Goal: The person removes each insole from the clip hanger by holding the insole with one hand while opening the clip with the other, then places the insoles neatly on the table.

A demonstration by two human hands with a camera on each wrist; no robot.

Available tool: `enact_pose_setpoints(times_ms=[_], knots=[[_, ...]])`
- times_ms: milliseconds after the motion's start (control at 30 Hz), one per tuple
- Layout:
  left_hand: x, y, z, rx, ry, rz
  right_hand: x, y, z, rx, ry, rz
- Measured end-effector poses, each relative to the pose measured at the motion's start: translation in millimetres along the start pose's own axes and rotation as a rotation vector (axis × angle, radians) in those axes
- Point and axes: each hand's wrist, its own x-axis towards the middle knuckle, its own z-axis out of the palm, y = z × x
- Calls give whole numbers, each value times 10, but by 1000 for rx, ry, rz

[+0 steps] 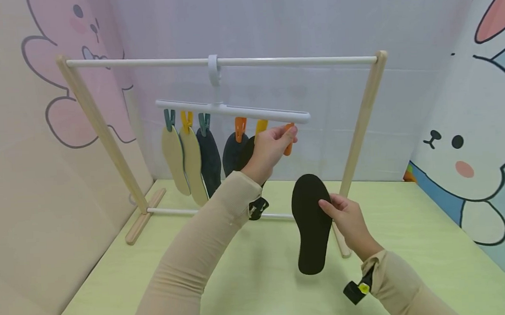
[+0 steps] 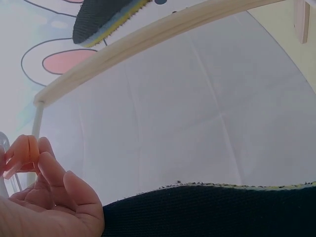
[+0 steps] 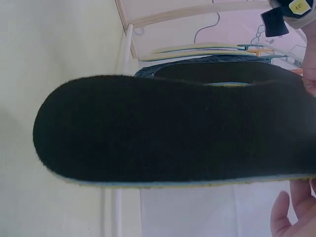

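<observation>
My left hand (image 1: 269,149) is up at the right end of a white hanger (image 1: 263,112), pinching an orange clip (image 1: 288,149) between thumb and fingers. Lower and to the right, my right hand (image 1: 349,221) holds a black insole (image 1: 310,225) by its right edge, thumb on the near face. The insole hangs upright in front of the rack, its wide end on top. In the right wrist view the same insole (image 3: 148,133) fills the middle. Another black insole (image 1: 246,155) hangs under a yellow clip (image 1: 261,125), partly hidden behind my left hand.
Two beige insoles (image 1: 174,163) and a dark blue insole (image 1: 210,152) hang at left from clips; another dark blue insole (image 1: 231,151) hangs under an orange clip (image 1: 240,129). The hanger hooks over the white bar (image 1: 295,60) of a wooden rack (image 1: 361,120) on a pale green table (image 1: 408,235).
</observation>
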Motion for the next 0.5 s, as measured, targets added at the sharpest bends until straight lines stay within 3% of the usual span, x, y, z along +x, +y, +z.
enact_pose_setpoints(times_ms=[267, 500], knots=[[-5, -12, -5, -19, -5, 5, -23, 95, -6, 59, -35, 29], [0, -25, -1, -58, 21, 39, 10, 171, -42, 173, -30, 127]])
